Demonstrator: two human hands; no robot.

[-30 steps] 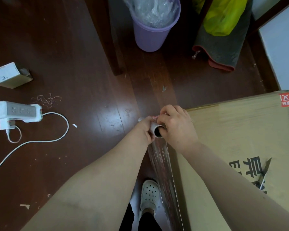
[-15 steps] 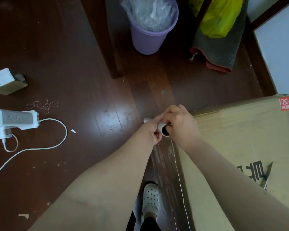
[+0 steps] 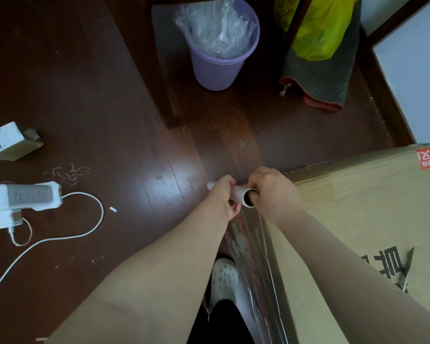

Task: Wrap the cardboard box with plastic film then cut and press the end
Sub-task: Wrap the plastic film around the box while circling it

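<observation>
Gripping the film roll [image 3: 241, 194], left hand [image 3: 224, 197] and right hand [image 3: 273, 192] stretch film beside the cardboard box [image 3: 358, 219].

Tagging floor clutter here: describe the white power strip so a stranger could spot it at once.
Start on the dark brown wooden floor, far left of the large tan cardboard box. At the picture's left edge lies the long white plastic power strip, just below a small white carton. Only the strip trails a looping white cable.
</observation>
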